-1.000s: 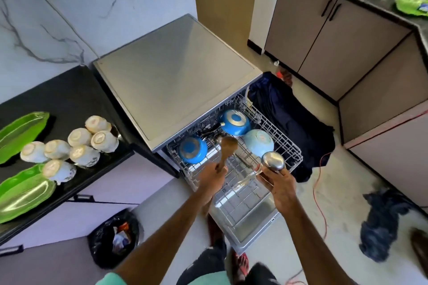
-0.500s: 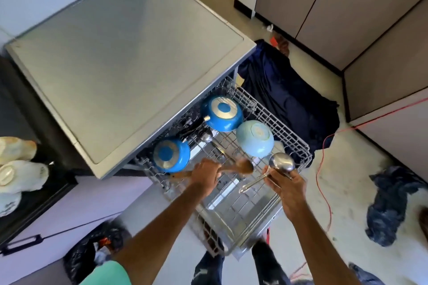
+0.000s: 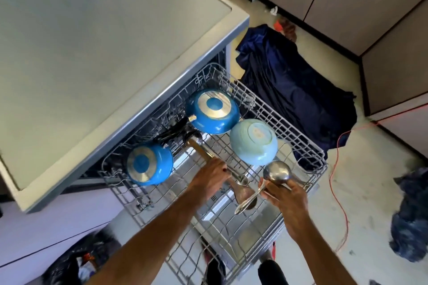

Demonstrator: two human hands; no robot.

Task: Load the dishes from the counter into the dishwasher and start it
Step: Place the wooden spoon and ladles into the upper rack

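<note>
**No legible text**

No word, brand, number or sign can be read anywhere. Two spots may carry marking. The upturned base of the pale bowl [image 3: 253, 143], near the right edge of the rack [image 3: 320, 157], shows a faint orange mark [image 3: 257, 132], too blurred to read. A small pale tag [image 3: 192, 118] sits where the handle meets the larger blue pan [image 3: 212, 111] at the rack's back edge, and nothing on it is clear.
</note>
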